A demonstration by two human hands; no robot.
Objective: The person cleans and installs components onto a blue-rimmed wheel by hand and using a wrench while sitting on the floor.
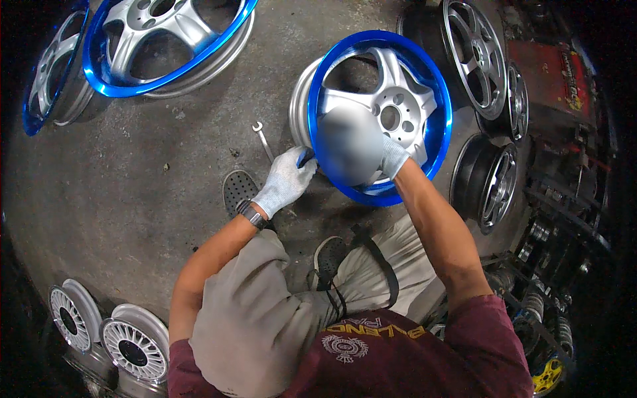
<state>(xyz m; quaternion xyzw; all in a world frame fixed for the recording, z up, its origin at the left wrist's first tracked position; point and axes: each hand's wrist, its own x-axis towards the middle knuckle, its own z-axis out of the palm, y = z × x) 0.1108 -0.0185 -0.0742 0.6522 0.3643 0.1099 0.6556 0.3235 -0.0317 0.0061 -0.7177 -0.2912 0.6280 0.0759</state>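
Hands apart from each other. Left hand (287,176) curled at the left edge of the blue-lipped silver wheel (405,111); cannot tell if it grips. Right hand (393,156) over the wheel's face, fingers lost in blur; hold cannot be told. Wheel lies ahead of both hands. Wrench (263,141) just beyond the left hand. Risk (judged): wheel may tip if support slips; blue lip may scratch if knocked against the wrench. Writing: yellow and white lettering on maroon shirt (405,361), bodyward of both hands; more on red panel (541,69), right of right hand.
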